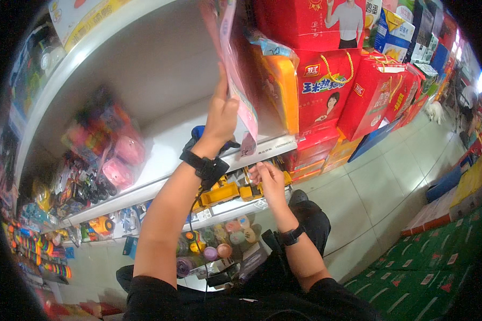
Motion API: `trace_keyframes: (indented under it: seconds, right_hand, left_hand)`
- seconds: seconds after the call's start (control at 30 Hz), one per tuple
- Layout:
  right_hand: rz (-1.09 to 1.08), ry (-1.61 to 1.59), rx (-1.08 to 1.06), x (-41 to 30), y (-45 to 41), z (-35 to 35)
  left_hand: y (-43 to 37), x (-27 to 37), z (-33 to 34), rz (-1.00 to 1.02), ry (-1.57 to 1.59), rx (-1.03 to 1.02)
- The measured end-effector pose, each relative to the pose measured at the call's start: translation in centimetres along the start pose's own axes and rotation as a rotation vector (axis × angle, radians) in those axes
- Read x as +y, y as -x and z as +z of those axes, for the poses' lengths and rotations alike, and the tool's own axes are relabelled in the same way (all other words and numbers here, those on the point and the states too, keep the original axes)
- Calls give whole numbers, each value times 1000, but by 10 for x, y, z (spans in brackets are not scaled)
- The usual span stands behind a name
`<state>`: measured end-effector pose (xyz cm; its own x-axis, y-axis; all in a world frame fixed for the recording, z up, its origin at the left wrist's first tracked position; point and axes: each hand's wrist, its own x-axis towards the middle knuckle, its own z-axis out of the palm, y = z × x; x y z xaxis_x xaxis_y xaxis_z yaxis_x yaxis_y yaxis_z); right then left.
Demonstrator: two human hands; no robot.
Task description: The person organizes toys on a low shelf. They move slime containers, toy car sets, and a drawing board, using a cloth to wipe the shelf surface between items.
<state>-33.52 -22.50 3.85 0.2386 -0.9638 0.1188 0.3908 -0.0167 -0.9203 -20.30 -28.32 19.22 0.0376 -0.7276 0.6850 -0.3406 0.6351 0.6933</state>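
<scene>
My left hand [221,118] grips the near side of a flat pink package [241,86] in clear plastic, which stands on edge above the white shelf [162,158]. Part of the package runs out of the top of the view. Beneath my left wrist a blue and black object [197,134] rests on the shelf, mostly hidden by the arm. Lower and to the right, my right hand [270,180] hovers by the shelf's front edge with loosely curled fingers and nothing visible in them. Yellow toy trucks [221,194] sit on the level below, close to that hand.
Red gift boxes [325,92] with rope handles are stacked on the right, beside a yellow package [283,88]. Pink wrapped toys [122,160] and toy motorcycles [90,186] occupy the shelf's left end. Green cartons [421,269] lie at lower right on the tiled floor [369,192].
</scene>
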Motion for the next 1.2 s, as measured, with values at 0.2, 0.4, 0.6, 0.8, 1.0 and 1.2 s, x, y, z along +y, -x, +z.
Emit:
trace_keyframes:
  seconds: [0.2,0.4,0.6,0.8,1.0,1.2]
  right_hand:
    - [-2,-10,2,-2,-1,1]
    - [4,-20,29,-5,0,-3]
    - [29,-42,29,-10,1,2]
    - [-1,-56,71,-8,-3,-1]
    - [-56,78,217,-10,-5,-1]
    - [-594,330,522,-42,-16,-6]
  left_hand:
    - [8,-22,-23,-56,5,48]
    - [7,-22,-23,-93,314,222]
    - [4,-10,-22,-213,681,279]
    - [-5,-2,-5,-352,772,208]
    - [-19,23,72,-298,895,72]
    - [-29,4,89,-145,748,-7]
